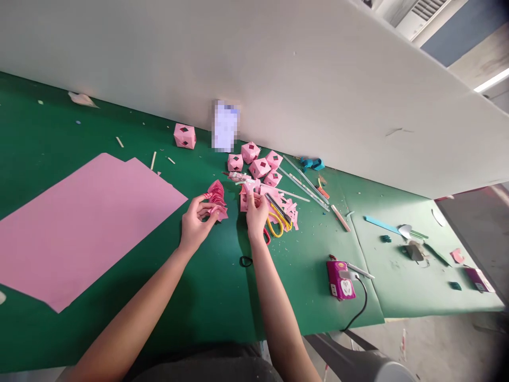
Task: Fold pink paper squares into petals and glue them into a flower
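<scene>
My left hand (198, 220) is closed, pinching a pleated pink paper piece (217, 193) with its fingertips. My right hand (257, 213) is wrapped around the handle of a pale glue gun (243, 179), whose nozzle points left. A clear glue stick (292, 195) seems to run out behind the gun. Under and beside this hand lie pink paper strips (293, 212), yellow-handled scissors (274, 227) and a dark cutter-like tool (279, 207). A red loop (266, 236) shows partly by my wrist. Just beyond the gun stand several pink faceted paper shapes (260, 167) with diamond-shaped holes.
A big pink sheet (87, 223) covers the left of the green table (214, 297). A blurred upright panel (225, 126) leans on the white partition (178, 58). More glue sticks (304, 183) lie right, with a purple box (341, 279) and cable. A black band (245, 261) lies near my right forearm.
</scene>
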{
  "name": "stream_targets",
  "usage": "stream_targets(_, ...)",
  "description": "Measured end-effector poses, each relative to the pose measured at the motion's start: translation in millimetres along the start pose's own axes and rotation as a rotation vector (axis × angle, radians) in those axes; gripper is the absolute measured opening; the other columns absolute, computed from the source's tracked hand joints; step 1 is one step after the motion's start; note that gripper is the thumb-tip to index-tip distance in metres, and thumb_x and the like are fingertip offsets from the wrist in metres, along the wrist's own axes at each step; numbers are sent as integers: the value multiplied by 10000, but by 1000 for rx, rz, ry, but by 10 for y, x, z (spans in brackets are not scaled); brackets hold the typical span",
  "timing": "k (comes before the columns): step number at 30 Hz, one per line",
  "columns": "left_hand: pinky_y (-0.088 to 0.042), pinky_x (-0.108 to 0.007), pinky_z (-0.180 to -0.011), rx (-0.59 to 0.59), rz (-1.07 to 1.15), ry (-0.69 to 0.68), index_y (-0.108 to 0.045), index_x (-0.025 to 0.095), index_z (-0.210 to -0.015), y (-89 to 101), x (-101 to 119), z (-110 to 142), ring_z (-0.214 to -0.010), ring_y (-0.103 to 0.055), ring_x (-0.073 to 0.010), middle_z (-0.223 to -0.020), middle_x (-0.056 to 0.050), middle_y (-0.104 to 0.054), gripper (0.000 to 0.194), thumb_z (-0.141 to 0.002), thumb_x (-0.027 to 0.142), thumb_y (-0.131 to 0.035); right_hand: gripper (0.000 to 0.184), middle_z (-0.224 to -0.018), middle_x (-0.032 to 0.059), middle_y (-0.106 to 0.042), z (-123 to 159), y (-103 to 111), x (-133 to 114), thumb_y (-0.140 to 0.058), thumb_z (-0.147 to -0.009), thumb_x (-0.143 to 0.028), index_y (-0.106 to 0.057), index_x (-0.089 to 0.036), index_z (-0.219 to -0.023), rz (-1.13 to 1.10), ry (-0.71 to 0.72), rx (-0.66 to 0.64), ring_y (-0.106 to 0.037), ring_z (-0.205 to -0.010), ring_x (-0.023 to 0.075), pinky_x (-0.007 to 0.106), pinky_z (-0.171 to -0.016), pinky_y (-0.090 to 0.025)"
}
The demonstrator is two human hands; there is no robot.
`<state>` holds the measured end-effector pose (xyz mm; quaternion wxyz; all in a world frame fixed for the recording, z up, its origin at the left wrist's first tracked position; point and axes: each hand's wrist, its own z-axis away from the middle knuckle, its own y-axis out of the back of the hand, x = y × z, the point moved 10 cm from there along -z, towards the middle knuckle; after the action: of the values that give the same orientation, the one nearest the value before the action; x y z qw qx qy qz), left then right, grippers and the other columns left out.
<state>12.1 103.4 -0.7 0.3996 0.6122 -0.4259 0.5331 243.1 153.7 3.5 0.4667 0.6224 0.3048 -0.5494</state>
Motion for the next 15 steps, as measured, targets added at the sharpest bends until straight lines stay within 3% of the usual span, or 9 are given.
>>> stream_targets(4,-681,-371,-809,13,15,3,-613,203,-1265,12,-13,-17,-895,-825,-240,-986,-72,-815,519,-822,399,-801,345,-968,101,-775,4,-71,-17,-733,-887,-472,-677,-190,-1077,273,33,4,-723,-900,290,415,-858,-561)
stream_targets(8,-678,-352,-791,5,23,-3,-611,195,-1276,1,-18,-13,-888,-818,-229,-990,-78,-811,520,-830,391,-793,366,-1298,218,-718,21,-167,-180,-682,-877,-260,-697,-147,-1225,346,145,-6,-654,-1272,360,526,-1119,-499)
stream_targets(10,-679,-347,-776,11,37,-4,-607,194,-1275,6,-34,-10,-877,-815,-225,-995,-80,-807,526,-831,402,-798,405,-1362,241,-680,91,-135,-406,-615,-893,-204,-693,-138,-1285,359,202,-2,-635,-1313,354,547,-1134,-501)
stream_targets(12,-682,-351,-786,29,50,-7,-613,198,-1262,20,-62,-13,-869,-809,-223,-984,-73,-801,522,-823,405,-805,332,-1265,193,-724,260,-27,-731,-622,-915,-240,-731,-175,-1222,271,223,-37,-690,-1187,325,535,-1070,-554)
stream_targets(14,-685,-359,-805,51,55,-4,-626,207,-1249,38,-106,-19,-871,-804,-224,-977,-67,-795,494,-825,391,-802,227,-1097,111,-772,586,70,-1223,-589,-988,-300,-770,-229,-1104,52,318,-200,-730,-1007,263,447,-925,-618)
stream_targets(15,-685,-360,-809,62,55,2,-631,213,-1246,46,-132,-23,-874,-803,-225,-983,-67,-795,474,-833,379,-796,217,-1109,77,-781,800,123,-1485,-581,-1022,-318,-783,-266,-1084,-46,371,-311,-731,-1024,241,414,-920,-622)
